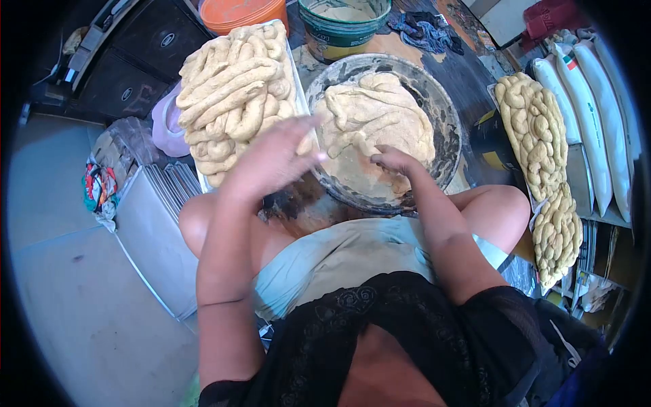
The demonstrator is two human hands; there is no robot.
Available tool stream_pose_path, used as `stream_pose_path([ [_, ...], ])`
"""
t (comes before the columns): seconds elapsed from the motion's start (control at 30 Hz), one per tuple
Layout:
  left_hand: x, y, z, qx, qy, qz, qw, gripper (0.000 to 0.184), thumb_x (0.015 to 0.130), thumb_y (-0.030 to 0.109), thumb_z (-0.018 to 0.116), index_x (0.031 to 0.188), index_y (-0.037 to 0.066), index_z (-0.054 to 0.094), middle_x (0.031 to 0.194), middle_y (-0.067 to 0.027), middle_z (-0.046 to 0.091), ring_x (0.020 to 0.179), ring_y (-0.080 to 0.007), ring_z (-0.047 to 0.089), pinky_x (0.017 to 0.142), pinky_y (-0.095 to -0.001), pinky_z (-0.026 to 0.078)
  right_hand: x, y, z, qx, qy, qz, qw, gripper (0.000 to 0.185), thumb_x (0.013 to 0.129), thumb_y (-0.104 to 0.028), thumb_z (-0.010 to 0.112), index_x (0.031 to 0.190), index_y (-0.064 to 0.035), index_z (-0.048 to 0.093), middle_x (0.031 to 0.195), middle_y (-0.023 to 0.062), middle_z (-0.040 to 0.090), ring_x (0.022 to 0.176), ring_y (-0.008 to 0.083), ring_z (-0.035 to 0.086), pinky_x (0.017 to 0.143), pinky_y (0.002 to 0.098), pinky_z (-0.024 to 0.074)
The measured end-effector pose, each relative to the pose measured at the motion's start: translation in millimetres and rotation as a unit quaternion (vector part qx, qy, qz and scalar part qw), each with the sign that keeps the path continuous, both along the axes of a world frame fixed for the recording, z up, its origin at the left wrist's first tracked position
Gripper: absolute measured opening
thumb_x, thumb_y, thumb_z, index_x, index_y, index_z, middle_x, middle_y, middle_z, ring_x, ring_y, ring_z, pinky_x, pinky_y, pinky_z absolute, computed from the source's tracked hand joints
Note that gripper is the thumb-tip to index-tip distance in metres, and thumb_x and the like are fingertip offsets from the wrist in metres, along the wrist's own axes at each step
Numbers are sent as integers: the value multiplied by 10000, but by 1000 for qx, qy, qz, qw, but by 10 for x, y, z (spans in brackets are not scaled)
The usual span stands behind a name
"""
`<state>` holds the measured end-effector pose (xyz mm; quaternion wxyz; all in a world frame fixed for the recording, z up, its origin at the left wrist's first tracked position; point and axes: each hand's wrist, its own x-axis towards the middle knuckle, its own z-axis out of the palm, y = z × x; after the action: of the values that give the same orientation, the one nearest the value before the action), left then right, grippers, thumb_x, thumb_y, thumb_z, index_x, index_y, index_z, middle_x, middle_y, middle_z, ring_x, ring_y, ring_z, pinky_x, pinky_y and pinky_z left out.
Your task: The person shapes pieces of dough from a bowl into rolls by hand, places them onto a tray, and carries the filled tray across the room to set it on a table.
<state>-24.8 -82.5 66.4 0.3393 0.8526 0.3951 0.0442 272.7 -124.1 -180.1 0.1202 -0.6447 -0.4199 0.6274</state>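
A wide dark-rimmed basin [444,108] in front of me holds a large mass of pale dough [386,115]. My right hand [392,160] reaches into it, fingers closed at the dough's near edge; whether they pinch a bit of dough I cannot make out. On the left, a white tray [296,74] is heaped with thick rolled and twisted dough pieces [234,85]. My left hand [281,152] is blurred by motion above the gap between tray and basin, its fingers too smeared to read.
Behind the basin stand a green bucket [342,30], an orange tub [241,13] and a dark cloth [424,30]. Braided dough [536,136] lies on a long tray at the right, beside white sacks [590,115]. Metal trays [152,224] lean at the left.
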Motion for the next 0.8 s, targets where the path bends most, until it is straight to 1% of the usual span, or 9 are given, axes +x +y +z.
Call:
stream_pose_path([
  [0.1, 151, -71, -458, -20, -14, -92, 995, 674, 825, 318, 654, 1386, 86, 364, 1411, -203, 364, 1299, -348, 359, 1065, -378, 314, -101, 124, 693, 40, -39, 38, 998, 490, 784, -219, 616, 1228, -36, 517, 675, 1, 520, 531, 87, 482, 457, 227, 384],
  [0.23, 375, -72, -761, 70, -34, -67, 995, 809, 810, 315, 669, 1451, 105, 222, 1455, -242, 257, 1332, -351, 307, 1091, -382, 273, -155, 172, 1455, 105, 76, 61, 990, 399, 814, -248, 627, 1150, -42, 562, 706, -11, 543, 536, 68, 476, 466, 221, 387],
  [0.33, 587, -88, -894, -3, -222, -41, 974, 692, 817, 262, 657, 1390, 55, 331, 1320, -217, 452, 1180, -288, 497, 970, -361, 414, -322, 85, 1920, 160, 83, 95, 979, 354, 814, -293, 644, 1062, -43, 606, 725, -2, 576, 555, 74, 485, 484, 234, 397],
  [0.4, 640, -18, -687, -220, -201, 39, 954, 578, 806, 196, 641, 1307, 23, 410, 1124, -156, 547, 966, -211, 570, 814, -317, 470, -364, 98, 1999, 189, 97, 91, 973, 360, 800, -311, 673, 1047, -56, 614, 758, -5, 591, 571, 70, 490, 491, 227, 402],
  [0.43, 661, 14, -600, -325, -187, 79, 924, 523, 801, 164, 633, 1266, 7, 450, 1027, -125, 595, 859, -172, 607, 736, -295, 498, -335, 140, 1908, 203, 117, 60, 970, 369, 778, -292, 704, 1053, -66, 608, 827, 9, 602, 679, 89, 534, 576, 241, 442],
  [0.53, 686, 172, -690, -256, -307, 113, 910, 363, 776, 76, 594, 1121, -7, 516, 803, -41, 568, 629, -87, 540, 570, -240, 464, -288, 255, 1125, 268, 284, 48, 919, 385, 761, -289, 724, 1051, -65, 606, 876, 19, 605, 804, 124, 560, 717, 267, 459],
  [0.6, 655, 188, -475, -299, -360, 123, 875, 279, 766, 34, 567, 1040, 5, 523, 801, -48, 554, 635, -108, 540, 607, -261, 490, -393, 204, 597, 154, 175, 131, 964, 426, 732, -219, 754, 1091, -62, 588, 957, 39, 609, 923, 136, 558, 853, 290, 434],
  [0.7, 593, 214, -425, -332, -462, 95, 817, 259, 756, 0, 530, 1012, 14, 496, 785, -71, 545, 631, -161, 544, 644, -315, 522, -678, -62, -10, 184, 87, 87, 975, 392, 725, -139, 703, 1090, -50, 593, 1010, 65, 632, 965, 192, 575, 890, 317, 429],
  [0.8, 447, 206, -244, -374, -584, 131, 709, 314, 739, -38, 500, 1049, 2, 467, 788, -102, 548, 652, -194, 558, 666, -344, 526, -751, -147, -445, 182, 10, 132, 974, 512, 740, -256, 723, 1177, -41, 564, 1111, 110, 618, 1057, 238, 561, 938, 340, 412],
])
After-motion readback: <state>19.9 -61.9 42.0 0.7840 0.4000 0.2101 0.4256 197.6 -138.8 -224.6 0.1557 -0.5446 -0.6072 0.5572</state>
